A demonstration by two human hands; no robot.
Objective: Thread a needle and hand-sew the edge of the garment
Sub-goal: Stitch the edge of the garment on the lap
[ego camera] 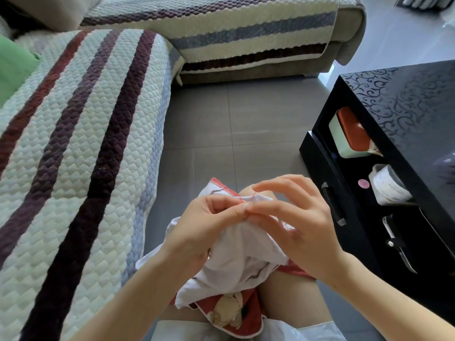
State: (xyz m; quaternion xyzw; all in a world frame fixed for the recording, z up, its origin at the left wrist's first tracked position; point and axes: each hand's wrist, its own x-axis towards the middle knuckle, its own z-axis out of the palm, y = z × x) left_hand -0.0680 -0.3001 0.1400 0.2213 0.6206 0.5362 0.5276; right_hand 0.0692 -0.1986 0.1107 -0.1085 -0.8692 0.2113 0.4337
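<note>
A white garment (242, 252) with red trim and a printed red panel lies bunched on my lap. My left hand (204, 223) grips a fold of its edge, thumb and fingers curled round the cloth. My right hand (288, 217) meets it at the fold, thumb and forefinger pinched together where a short length of red thread (242, 201) comes out of the fabric. The other right fingers are spread. The needle itself is too small to make out.
A striped quilted sofa (81, 143) runs along the left and back. A black glossy coffee table (403, 134) stands at the right, its open shelf holding a green-and-orange box (349, 134), a tape roll (386, 185) and a knife (400, 244). Grey tiled floor (234, 114) lies ahead.
</note>
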